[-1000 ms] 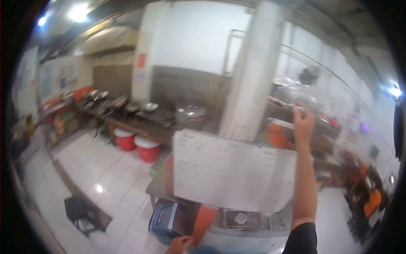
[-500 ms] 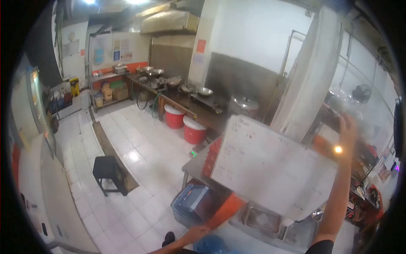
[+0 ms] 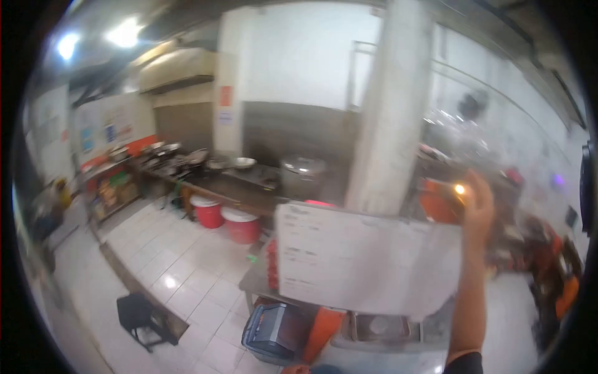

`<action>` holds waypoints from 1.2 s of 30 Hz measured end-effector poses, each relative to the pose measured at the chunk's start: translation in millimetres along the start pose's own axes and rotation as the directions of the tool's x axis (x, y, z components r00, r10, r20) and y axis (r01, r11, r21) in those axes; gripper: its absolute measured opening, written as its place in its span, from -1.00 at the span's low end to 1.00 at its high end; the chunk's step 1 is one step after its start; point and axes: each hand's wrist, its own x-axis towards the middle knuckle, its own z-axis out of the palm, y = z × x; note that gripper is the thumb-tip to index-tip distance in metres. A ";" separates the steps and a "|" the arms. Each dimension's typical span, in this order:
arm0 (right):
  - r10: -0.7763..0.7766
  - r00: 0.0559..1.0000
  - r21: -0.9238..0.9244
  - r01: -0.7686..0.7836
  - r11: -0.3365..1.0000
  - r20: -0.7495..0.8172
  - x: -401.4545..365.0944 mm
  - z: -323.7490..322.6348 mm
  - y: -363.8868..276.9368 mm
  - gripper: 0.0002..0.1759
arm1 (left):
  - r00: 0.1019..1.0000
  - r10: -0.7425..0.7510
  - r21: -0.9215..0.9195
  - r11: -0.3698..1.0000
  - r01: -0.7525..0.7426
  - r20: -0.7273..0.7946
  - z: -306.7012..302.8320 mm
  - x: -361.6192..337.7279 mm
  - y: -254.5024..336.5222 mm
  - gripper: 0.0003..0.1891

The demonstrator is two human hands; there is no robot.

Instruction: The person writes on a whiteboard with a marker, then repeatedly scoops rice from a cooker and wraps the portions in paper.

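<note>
Whiteboard (image 3: 367, 258) stands upright by the grey table (image 3: 254, 282), before a pillar (image 3: 392, 106), on a white-tiled floor (image 3: 149, 249). Right hand (image 3: 478, 202) is raised near it, fingers partly curled, hold unclear; left hand (image 3: 295, 369) is mostly cut off, grip unreadable.

The right hand (image 3: 478, 198) is raised on an upright forearm (image 3: 470, 299); the left hand (image 3: 296, 369) barely shows low down.

black stool (image 3: 138, 311), red buckets (image 3: 241, 230) below counter (image 3: 219, 188), metal pot (image 3: 302, 179)
</note>
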 end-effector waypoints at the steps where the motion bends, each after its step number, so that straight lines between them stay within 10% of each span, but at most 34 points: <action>1: 0.124 0.992 0.139 -0.122 0.983 -0.008 -29.4 -13.1 -20.6 -0.67 | 1.000 0.002 0.031 1.000 -0.003 0.026 -1.0 7.7 -2.5 -0.73; 2: 0.056 0.998 0.088 -0.054 0.995 -0.023 -67.1 -24.0 -1.7 -0.75 | 0.998 0.018 0.065 0.998 -0.022 0.060 -4.3 22.0 -4.4 -0.73; 5: 0.462 0.863 0.126 -0.492 0.862 0.205 -192.5 -57.2 -18.4 -0.85 | 0.971 -0.055 0.158 0.987 0.018 0.232 6.3 57.9 -35.7 -0.71; 9: 0.821 0.213 -0.205 -0.907 0.368 0.530 -383.5 -146.1 28.1 -0.66 | 0.950 0.083 0.279 0.945 -0.171 0.301 40.1 68.5 -1.6 -0.68; 11: 0.858 0.104 -0.261 -0.928 0.265 0.503 -455.9 -224.6 42.6 -0.61 | 0.883 0.137 0.218 0.942 -0.256 0.449 68.6 89.1 -15.0 -0.66; 15: 0.996 0.061 -0.007 -0.998 0.061 0.070 -459.5 -379.4 28.8 -0.64 | 0.767 -0.023 0.327 0.913 -0.245 0.641 162.6 57.8 52.2 -0.62; 20: 0.915 0.124 0.091 -0.981 0.172 -0.385 -478.3 -542.8 66.1 -0.72 | 0.458 -0.064 0.233 0.917 -0.324 0.887 366.6 31.0 -15.9 -0.59; 23: 0.894 0.121 0.083 -0.982 0.172 -0.431 -448.6 -599.4 72.2 -0.74 | 0.481 -0.085 0.370 0.758 -0.537 0.872 462.2 6.8 -2.8 -0.56; 36: 0.983 0.114 0.124 -0.983 0.132 -0.145 -388.6 -713.5 238.6 -0.72 | 0.838 -0.029 0.501 0.813 -0.298 0.545 646.0 44.5 73.3 -0.62</action>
